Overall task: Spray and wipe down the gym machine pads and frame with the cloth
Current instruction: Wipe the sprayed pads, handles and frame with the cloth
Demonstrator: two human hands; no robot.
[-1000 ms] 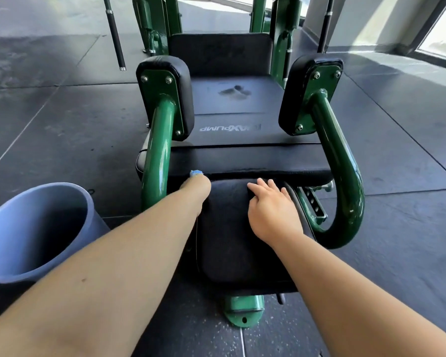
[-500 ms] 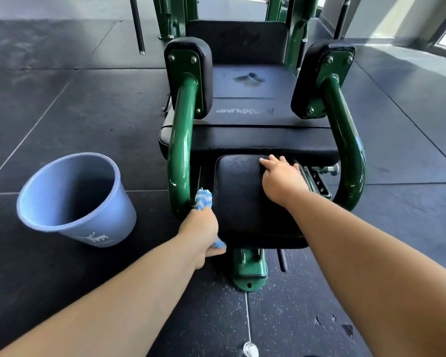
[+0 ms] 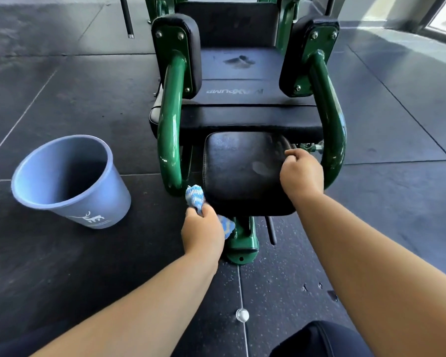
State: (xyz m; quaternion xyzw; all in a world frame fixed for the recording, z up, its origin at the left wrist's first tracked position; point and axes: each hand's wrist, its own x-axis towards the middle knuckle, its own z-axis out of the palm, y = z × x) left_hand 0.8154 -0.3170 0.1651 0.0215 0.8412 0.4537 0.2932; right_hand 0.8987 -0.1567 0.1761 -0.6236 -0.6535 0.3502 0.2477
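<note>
The left hand (image 3: 202, 230) is clenching around a bunched blue-and-white cloth (image 3: 195, 195), which is sticking out above the knuckles and also below the palm. The cloth's upper end is pressing against the lower left corner of the front pad (image 3: 242, 173), just beside the foot of the left green tube (image 3: 170, 124). The right hand (image 3: 303, 171) is grasping the right edge of that same black pad, its fingers curling over the side and its thumb lying along the top corner. The front pad is showing a pale smear near its middle. Behind it, the seat pad (image 3: 234, 91) is carrying white lettering, and 2 upright pads (image 3: 188, 47) are standing bolted to the green frame, 1 on each side. The right green tube (image 3: 330, 119) is curving down past the right hand. A green base foot (image 3: 242, 240) is sitting on the floor (image 3: 62, 266) under the front pad, partly behind the left hand. A blue bucket (image 3: 70, 181) is standing tilted in this wide view on the dark tiles, well apart to the left of the machine. A small clear round object (image 3: 242, 315), possibly a bottle cap, is lying on a floor seam between the 2 forearms.
</note>
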